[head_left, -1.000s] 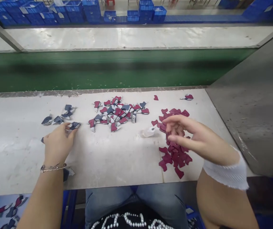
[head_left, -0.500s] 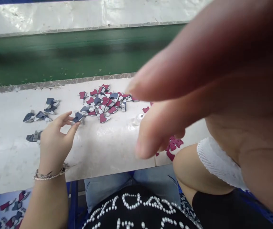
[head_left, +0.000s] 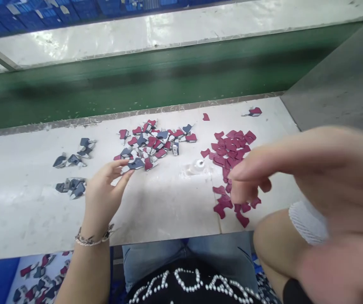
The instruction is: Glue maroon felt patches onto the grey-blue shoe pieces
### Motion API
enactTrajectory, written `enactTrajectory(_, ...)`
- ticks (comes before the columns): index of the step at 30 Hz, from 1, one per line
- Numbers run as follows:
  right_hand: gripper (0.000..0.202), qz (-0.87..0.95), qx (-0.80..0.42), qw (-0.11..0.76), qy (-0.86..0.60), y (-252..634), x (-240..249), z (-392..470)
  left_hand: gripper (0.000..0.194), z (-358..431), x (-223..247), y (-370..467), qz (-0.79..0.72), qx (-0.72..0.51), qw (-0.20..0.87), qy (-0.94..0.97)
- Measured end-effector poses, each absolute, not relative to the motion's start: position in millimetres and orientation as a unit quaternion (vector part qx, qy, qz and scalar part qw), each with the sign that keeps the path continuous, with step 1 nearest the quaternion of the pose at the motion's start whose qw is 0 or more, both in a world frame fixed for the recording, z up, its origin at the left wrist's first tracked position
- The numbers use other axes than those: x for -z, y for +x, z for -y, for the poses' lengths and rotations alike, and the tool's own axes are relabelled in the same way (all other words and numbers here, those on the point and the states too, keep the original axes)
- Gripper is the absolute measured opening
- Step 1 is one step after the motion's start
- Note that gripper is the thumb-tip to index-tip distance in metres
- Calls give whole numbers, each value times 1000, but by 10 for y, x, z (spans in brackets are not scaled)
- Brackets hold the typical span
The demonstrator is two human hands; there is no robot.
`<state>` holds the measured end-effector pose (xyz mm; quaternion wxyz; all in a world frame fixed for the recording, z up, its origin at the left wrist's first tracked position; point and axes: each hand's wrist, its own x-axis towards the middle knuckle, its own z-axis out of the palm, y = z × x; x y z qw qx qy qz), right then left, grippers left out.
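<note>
My left hand [head_left: 105,190], with a bracelet at its wrist, pinches a dark blue-and-grey piece [head_left: 136,164] between thumb and fingertips. That piece is at the near edge of a pile of red, blue and grey pieces [head_left: 151,142]. Large and blurred, my right hand [head_left: 295,185] is close to the camera, fingers bent and thumb side spread, with nothing visible in it. Behind its fingertips, flat dark red pieces [head_left: 228,147] lie scattered on the white table [head_left: 168,202]. Several dark blue pieces [head_left: 75,160] lie to the left of my left hand.
A small white round item [head_left: 198,165] stands mid-table. One red-and-grey piece [head_left: 255,112] lies at the back right, before a grey panel [head_left: 336,80]. Beyond the green strip [head_left: 168,76] are blue bins [head_left: 83,8]. More pieces [head_left: 38,283] lie below left.
The view has shifted, showing more of the right side. My right hand has moved away from the camera and right, uncovering the flat red pieces. My left hand still holds a blue-and-grey piece.
</note>
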<state>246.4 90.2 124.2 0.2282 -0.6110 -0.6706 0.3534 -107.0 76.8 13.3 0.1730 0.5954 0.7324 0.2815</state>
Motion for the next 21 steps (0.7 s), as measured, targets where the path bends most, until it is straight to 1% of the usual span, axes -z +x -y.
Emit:
enactTrajectory(2,50,722,-424,213,-504,2383,-1199,-981,32,-748,-89,-1012,-697,-353,282,557)
enactTrajectory(3,45,735,-443,208,-469,2357,-1106,-1036,31,-746,-70,-969,-666,-387,344,537)
enactTrajectory(4,43,737,-444,207,-465,2340,-971,-1094,30,-752,-56,-917,-628,-414,407,518)
enactTrajectory(6,59,718,-430,197,-510,2323,-623,-1211,25,-794,-53,-797,-547,-435,525,486)
enactTrajectory(8,73,714,-440,176,-516,2289,-260,-1315,19,-873,-71,-682,-470,-422,632,449)
enactTrajectory(9,72,716,-452,166,-506,2256,-106,-1361,18,-920,-77,-636,-437,-412,676,428)
enactTrajectory(10,66,720,-466,157,-490,2213,18,-1403,18,-966,-75,-599,-409,-402,711,406)
enactTrajectory(12,46,723,-496,148,-458,2118,153,-1472,20,-1039,-36,-556,-369,-394,757,367)
enactTrajectory(14,31,715,-523,149,-439,2054,138,-1519,22,-1070,44,-542,-355,-398,769,352)
enactTrajectory(16,28,699,-546,160,-434,2050,12,-1540,25,-1056,131,-536,-364,-397,758,368)
enactTrajectory(18,32,678,-567,170,-435,2098,-157,-1540,31,-1016,189,-518,-374,-381,750,389)
enactTrajectory(20,35,668,-570,198,-436,2169,-306,-1523,36,-978,201,-488,-381,-363,755,391)
enactTrajectory(21,32,668,-563,219,-434,2204,-362,-1506,36,-965,194,-472,-387,-356,758,386)
